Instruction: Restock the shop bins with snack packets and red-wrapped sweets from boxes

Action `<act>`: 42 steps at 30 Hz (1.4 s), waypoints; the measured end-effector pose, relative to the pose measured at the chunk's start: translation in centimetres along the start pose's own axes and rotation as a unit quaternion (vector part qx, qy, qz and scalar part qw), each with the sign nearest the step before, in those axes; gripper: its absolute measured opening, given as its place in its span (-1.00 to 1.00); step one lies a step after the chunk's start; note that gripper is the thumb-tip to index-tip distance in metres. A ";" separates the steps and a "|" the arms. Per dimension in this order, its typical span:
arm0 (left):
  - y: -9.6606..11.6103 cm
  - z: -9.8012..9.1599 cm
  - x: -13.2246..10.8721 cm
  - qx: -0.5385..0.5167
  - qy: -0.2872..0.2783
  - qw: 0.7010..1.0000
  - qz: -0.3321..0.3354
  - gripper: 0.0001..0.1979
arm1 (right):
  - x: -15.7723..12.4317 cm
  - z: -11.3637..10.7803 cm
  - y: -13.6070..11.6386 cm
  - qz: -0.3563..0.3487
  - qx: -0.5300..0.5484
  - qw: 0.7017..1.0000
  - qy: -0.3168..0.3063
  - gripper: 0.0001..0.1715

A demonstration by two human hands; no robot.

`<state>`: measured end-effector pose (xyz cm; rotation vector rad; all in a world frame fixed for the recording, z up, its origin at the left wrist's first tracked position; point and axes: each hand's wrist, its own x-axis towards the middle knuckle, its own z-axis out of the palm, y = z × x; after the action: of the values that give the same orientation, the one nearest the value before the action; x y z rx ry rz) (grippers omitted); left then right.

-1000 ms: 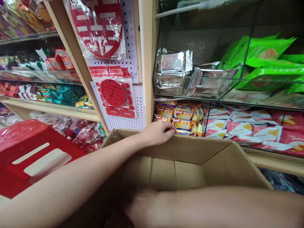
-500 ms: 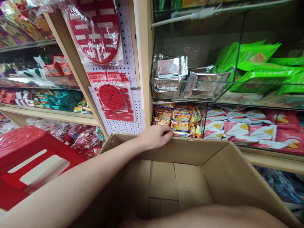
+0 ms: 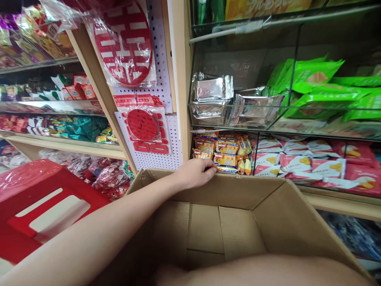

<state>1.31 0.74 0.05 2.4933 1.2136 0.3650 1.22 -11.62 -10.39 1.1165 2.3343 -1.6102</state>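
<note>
One cardboard box (image 3: 297, 214) is standing open-topped in front of me, just before the shelving — plain brown, creasing at the corners, seams running across its floor, left side lying in shadow. My left hand (image 3: 198, 172) is curling nearly closed over the far rim, gripping it. My right hand (image 3: 175, 274) is blurring low over the box's near part — I cannot tell how open it is, or whether it is holding anything. Beyond the rim, yellow packets (image 3: 228, 148) are overlapping too much to count. One red stool (image 3: 26, 178) is showing at left; two round red ornaments (image 3: 142, 125) are hanging beyond.
</note>
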 end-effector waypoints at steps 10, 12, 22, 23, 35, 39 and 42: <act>-0.5 -2.4 -0.5 -0.557 -0.017 0.830 -0.013 -0.68 | -12.6 -16.3 2.2 -0.109 0.105 0.952 0.268 -0.77; -0.1 -2.6 -0.7 -0.584 -0.044 0.810 0.009 -0.66 | -13.5 -17.5 3.2 -0.123 0.181 0.912 0.346 -0.75; 1.1 -1.3 -0.8 -0.529 -0.054 0.846 0.021 -0.17 | -12.9 -16.5 6.8 -0.234 0.235 0.846 0.417 -0.51; 1.1 -1.3 -0.8 -0.527 -0.056 0.848 0.019 -0.18 | -13.0 -16.6 6.8 -0.233 0.242 0.839 0.428 -0.48; 1.2 -0.6 -0.8 -0.551 0.010 0.834 0.012 -0.25 | -12.9 -14.7 6.5 -0.267 -0.046 0.767 0.582 -0.65; 1.3 -0.5 -0.9 -0.546 0.034 0.837 0.014 -0.35 | -13.0 -14.5 6.4 -0.273 -0.016 0.799 0.536 -0.61; 1.4 -0.4 -1.0 -0.547 0.040 0.836 0.018 -0.44 | -12.8 -14.5 6.5 -0.274 0.007 0.795 0.541 -0.46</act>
<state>1.53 -0.82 0.96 1.4882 0.6430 0.8789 18.99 -4.81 -3.20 1.8308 3.6379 -1.1962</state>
